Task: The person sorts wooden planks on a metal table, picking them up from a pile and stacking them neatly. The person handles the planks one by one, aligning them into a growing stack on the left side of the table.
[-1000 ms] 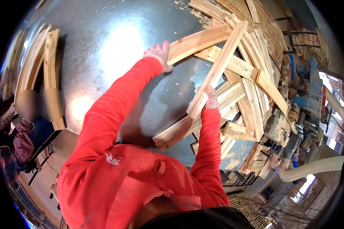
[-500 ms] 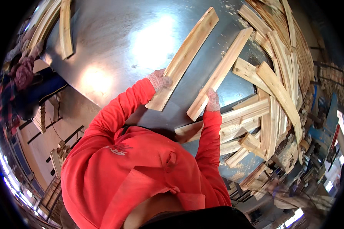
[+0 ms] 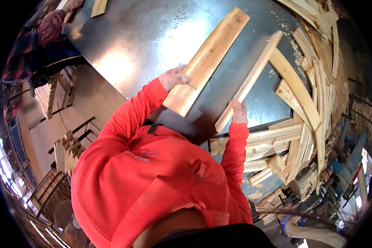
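My left hand [image 3: 174, 77], in a light glove, grips a wide wooden board [image 3: 211, 58] by its left edge near the close end. The board slants up and to the right over the metal table [image 3: 124, 33], its broad face showing. In my right hand [image 3: 239, 111], also gloved, is a second, narrower-looking wooden plank [image 3: 252, 78], held near its lower end and turned partly on edge. The two pieces lie roughly parallel, with a gap between them. Fingers on the far sides of both pieces are hidden.
Curved and straight wooden pieces [image 3: 297, 87] heap up along the table's right side, with shavings [image 3: 295, 53] around them. Below my right wrist lie several stacked boards [image 3: 273, 136]. At the far left another person [image 3: 49, 45] stands by the table, near a wooden piece [image 3: 99, 7].
The left board has rolled so more of its broad face shows; the right plank has turned more on edge. The whole view has shifted, and the other person's wooden piece sits higher in it.
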`<action>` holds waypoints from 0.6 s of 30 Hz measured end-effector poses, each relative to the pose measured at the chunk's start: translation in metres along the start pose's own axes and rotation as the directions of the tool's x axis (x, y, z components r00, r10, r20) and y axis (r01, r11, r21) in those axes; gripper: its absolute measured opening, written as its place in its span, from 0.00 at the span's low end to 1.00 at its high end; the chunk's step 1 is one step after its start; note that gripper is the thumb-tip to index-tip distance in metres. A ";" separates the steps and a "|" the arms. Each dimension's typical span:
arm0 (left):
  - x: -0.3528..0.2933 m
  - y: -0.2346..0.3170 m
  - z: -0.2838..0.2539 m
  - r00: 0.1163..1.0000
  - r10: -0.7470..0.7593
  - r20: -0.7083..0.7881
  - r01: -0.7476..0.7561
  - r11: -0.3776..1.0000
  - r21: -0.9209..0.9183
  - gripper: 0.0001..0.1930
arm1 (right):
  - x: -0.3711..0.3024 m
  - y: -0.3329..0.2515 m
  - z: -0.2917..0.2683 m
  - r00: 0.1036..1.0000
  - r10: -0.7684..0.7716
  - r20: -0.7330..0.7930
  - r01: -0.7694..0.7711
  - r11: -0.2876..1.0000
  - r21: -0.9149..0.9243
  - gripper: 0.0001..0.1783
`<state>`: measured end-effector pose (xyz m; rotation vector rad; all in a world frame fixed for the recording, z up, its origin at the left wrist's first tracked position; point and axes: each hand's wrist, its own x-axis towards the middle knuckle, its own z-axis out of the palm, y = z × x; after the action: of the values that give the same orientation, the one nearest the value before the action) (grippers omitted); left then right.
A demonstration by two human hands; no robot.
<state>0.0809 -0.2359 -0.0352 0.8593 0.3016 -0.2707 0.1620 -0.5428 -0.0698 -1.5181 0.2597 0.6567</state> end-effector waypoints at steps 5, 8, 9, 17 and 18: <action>-0.014 0.020 0.006 0.982 0.061 -0.179 -0.029 0.984 0.176 0.34 | -0.008 0.008 0.007 0.999 -0.012 0.047 0.024 0.966 -0.259 0.50; -0.005 0.070 0.009 0.945 0.208 -0.254 -0.104 0.924 0.369 0.33 | -0.035 -0.042 0.048 0.996 -0.044 -0.073 -0.015 0.756 -0.654 0.50; 0.010 0.092 0.010 0.930 0.283 -0.235 -0.149 0.874 0.462 0.33 | -0.042 -0.042 0.054 0.995 -0.029 -0.093 -0.049 0.680 -0.732 0.50; 0.187 0.405 0.083 0.526 0.849 0.045 -0.047 -0.024 0.999 0.36 | -0.047 -0.074 0.083 0.992 0.014 0.125 0.087 0.640 -0.763 0.41; 0.192 0.406 0.090 0.470 0.882 0.034 -0.108 0.019 0.994 0.37 | -0.044 -0.056 0.078 0.981 -0.010 0.194 0.113 0.844 -0.525 0.39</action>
<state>0.4144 -0.0737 0.2326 2.3019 0.3945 0.8393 0.1379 -0.4730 0.0061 -1.9737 -0.1327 0.8589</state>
